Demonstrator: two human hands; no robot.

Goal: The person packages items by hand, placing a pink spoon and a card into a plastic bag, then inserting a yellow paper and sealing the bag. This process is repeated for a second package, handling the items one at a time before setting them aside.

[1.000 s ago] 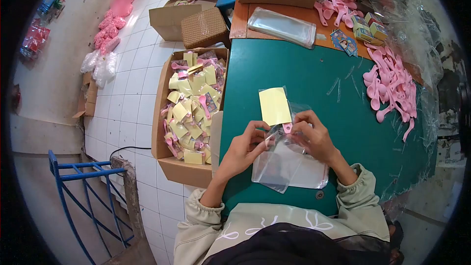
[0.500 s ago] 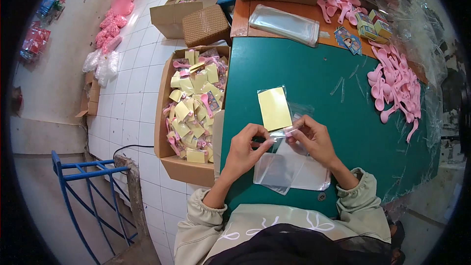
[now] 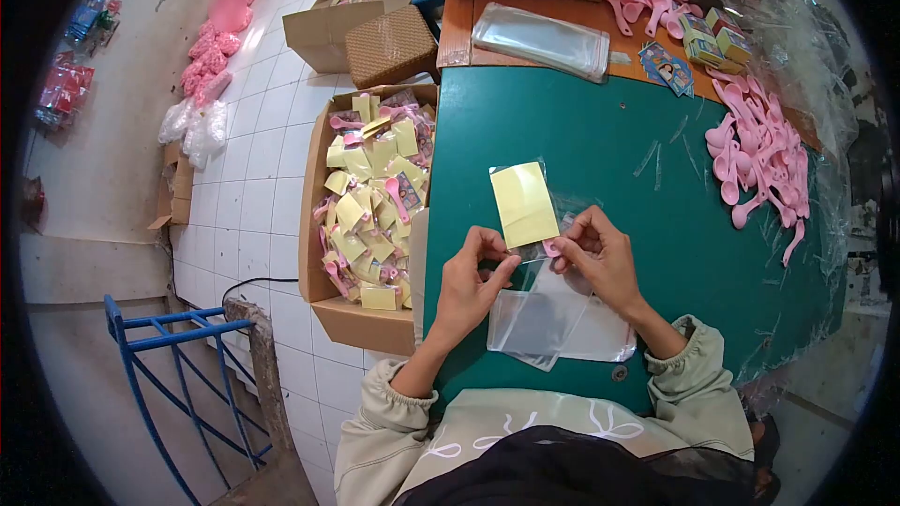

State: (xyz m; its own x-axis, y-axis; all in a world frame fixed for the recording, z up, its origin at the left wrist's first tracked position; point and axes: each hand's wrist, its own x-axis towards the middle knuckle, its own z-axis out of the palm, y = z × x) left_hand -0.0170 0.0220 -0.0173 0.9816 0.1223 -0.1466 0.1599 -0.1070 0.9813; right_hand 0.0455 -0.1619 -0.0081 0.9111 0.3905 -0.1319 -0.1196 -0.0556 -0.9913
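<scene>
Both hands work on a clear plastic bag (image 3: 532, 251) with a yellow card (image 3: 525, 204) inside its upper part. My left hand (image 3: 475, 276) pinches the bag's lower left corner between thumb and finger. At the lower right edge, my right hand (image 3: 600, 258) is closed on the bag. A bit of pink (image 3: 551, 247), perhaps the end of a spoon, shows beside its fingertips; the rest of it is hidden behind the card. Under the hands lie flat clear bags (image 3: 530, 323) and a whitish sheet or stack (image 3: 600, 328).
On the right of the green table (image 3: 562, 122) is a heap of pink spoons (image 3: 755, 155). Small cards (image 3: 666, 68), little boxes (image 3: 714, 40) and a stack of clear bags (image 3: 539, 40) sit at the back. A carton (image 3: 323, 314) of filled bags stands left.
The bag's bottom edge, folded between my fingers before, now looks flatter and pulled out. The pink end beside my right fingertips shows more clearly. Both hands stay in nearly the same place.
</scene>
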